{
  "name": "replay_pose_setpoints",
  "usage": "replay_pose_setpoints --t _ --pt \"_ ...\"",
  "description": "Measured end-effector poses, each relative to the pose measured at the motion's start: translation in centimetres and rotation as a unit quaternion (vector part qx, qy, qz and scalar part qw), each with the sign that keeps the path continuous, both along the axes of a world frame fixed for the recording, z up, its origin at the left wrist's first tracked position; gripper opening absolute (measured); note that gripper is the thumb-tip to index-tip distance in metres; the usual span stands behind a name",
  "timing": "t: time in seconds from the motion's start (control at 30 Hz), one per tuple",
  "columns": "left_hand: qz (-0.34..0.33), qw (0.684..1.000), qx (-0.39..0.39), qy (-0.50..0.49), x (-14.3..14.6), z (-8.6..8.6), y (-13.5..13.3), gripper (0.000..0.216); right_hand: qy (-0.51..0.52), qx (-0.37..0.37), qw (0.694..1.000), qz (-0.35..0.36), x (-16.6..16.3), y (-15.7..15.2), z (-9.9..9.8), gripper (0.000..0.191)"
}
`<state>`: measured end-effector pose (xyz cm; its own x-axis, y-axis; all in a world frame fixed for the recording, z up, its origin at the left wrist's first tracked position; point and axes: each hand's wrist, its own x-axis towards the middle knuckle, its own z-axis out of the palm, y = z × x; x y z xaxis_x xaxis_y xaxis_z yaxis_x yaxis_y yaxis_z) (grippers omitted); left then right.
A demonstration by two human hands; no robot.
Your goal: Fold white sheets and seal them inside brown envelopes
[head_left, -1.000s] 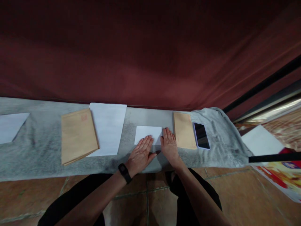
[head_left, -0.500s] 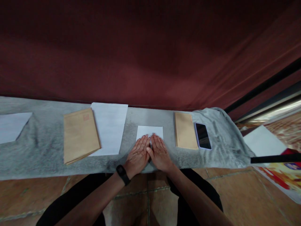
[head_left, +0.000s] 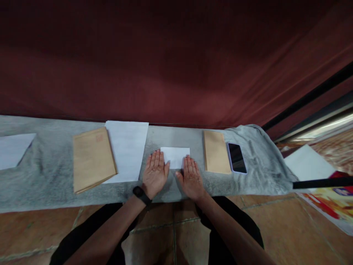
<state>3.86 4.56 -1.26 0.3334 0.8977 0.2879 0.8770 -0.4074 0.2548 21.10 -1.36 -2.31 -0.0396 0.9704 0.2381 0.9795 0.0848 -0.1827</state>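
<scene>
A small white folded-looking paper [head_left: 175,156] lies flat on the grey cloth [head_left: 176,135] in front of me. My left hand [head_left: 154,175] is flat at its left edge, fingers stretched out, holding nothing. At the paper's lower right corner lies my right hand [head_left: 191,180], also flat with the thumb apart from the fingers. To the left, a stack of brown envelopes [head_left: 93,158] partly covers some white sheets [head_left: 128,147]. On the right sits a smaller stack of brown envelopes [head_left: 217,151].
A phone [head_left: 237,158] lies right of the smaller envelopes. Another white sheet [head_left: 15,149] is at the far left. A dark red cloth [head_left: 165,81] rises behind the grey one. A black bar [head_left: 321,183] and a colourful printed bag [head_left: 336,206] are at the lower right.
My hands have moved apart, from side by side on the small white paper to its left and right. More of the paper now shows between them.
</scene>
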Motion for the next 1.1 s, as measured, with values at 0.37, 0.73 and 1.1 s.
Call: replay_pose_setpoints --t 0.37,0.73,1.1 --pt "-0.187 0.978 -0.094 0.018 6.8 0.2 1.7 0.058 -0.016 -0.007 1.0 0.008 -0.2 0.1 -1.0 0.063" --pt "-0.124 0.99 -0.063 0.009 7.3 -0.5 3.1 0.053 -0.036 0.009 0.999 0.0 0.0 -0.2 -1.3 0.059" --pt "-0.036 0.997 -0.039 0.058 4.7 -0.4 2.8 0.062 0.059 -0.02 0.998 -0.025 1.9 0.8 1.1 0.051"
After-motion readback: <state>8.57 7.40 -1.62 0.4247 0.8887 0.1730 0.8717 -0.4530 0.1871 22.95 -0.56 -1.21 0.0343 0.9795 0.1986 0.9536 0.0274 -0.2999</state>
